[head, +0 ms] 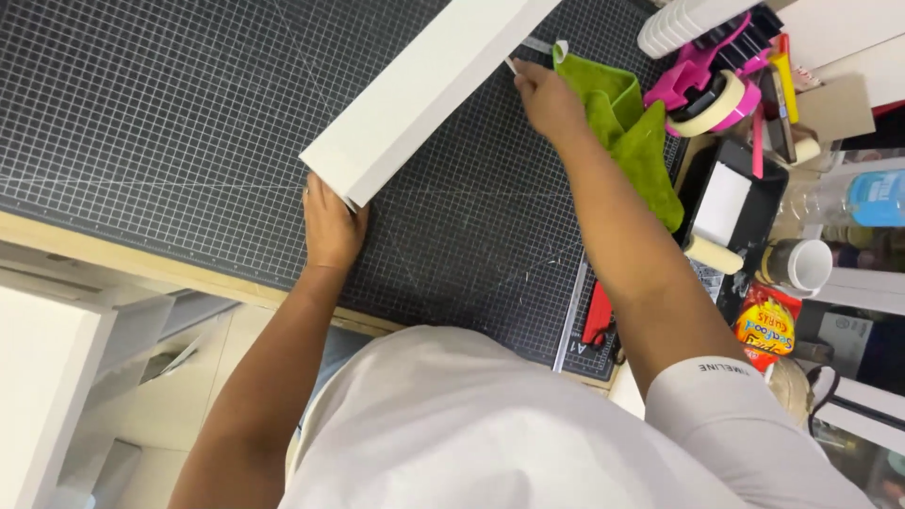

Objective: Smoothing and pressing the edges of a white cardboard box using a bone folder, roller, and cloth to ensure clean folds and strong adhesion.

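A long white folded board (429, 85) lies diagonally on the dark gridded cutting mat (170, 123). My left hand (330, 226) presses against the board's near end, fingers tucked under its edge. My right hand (547, 99) reaches to the board's far right side and pinches a small thin white piece (512, 65) between the fingertips, right beside the board's edge. A green cloth (632, 132) lies just right of that hand.
To the right stand a pink tape dispenser (707, 90), a stack of white cups (679, 24), a black tray with a white roller (726, 212), a mug (801, 266), a snack packet (765, 325), a red cutter (597, 316) and a metal ruler (571, 316).
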